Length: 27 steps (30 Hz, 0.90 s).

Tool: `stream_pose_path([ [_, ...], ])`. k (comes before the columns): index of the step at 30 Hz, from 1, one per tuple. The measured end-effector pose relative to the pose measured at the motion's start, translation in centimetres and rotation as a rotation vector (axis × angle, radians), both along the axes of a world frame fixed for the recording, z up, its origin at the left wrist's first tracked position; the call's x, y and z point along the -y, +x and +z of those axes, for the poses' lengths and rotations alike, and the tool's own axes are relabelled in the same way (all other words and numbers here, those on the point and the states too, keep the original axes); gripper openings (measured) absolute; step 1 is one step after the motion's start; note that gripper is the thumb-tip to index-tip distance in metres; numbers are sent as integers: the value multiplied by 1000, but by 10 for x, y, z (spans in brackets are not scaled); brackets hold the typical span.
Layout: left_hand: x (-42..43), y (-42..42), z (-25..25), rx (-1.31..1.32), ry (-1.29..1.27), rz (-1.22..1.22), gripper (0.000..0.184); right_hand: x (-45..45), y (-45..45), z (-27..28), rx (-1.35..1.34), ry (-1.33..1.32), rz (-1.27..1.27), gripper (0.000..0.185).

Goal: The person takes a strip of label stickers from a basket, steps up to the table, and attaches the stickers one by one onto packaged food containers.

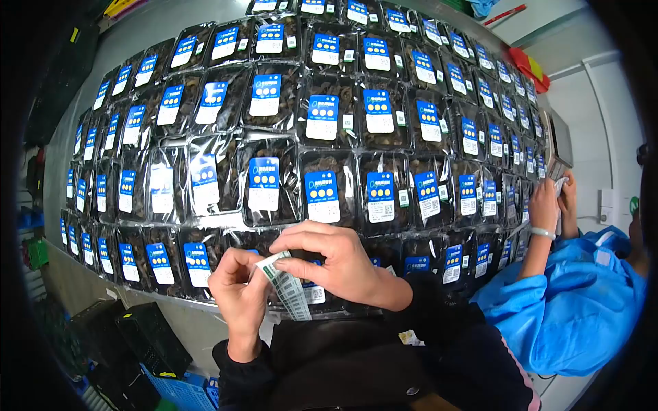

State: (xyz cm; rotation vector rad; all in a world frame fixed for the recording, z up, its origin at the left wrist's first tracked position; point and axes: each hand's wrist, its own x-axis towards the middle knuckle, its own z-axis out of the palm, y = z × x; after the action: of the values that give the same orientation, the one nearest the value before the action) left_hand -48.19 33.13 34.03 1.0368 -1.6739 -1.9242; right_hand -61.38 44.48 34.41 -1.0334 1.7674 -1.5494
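Note:
Between my two hands is a strip of small printed stickers [289, 293], white and green, hanging down toward my body. My left hand [240, 288] pinches its upper end from the left. The thumb and fingers of my right hand [336, 264] close on the same upper end from the right. Beneath and beyond them, black film-wrapped trays [264, 179] of dark brown food stand in rows, each bearing a blue and white label [322, 195]. Several trays also carry a small white and green sticker [403, 197]. My hands cover part of the front row.
At the right a co-worker in a blue smock [562, 294] holds something pale by the table's end. Black crates [152, 339] and a blue crate [181, 390] stand on the floor at lower left. A red and yellow item [529, 70] lies at the back right.

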Motion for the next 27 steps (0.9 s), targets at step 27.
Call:
stream_pose_path([
  [27, 20, 23, -17, -22, -230, 137, 20, 84, -84, -35, 22, 274, 76, 33],
])
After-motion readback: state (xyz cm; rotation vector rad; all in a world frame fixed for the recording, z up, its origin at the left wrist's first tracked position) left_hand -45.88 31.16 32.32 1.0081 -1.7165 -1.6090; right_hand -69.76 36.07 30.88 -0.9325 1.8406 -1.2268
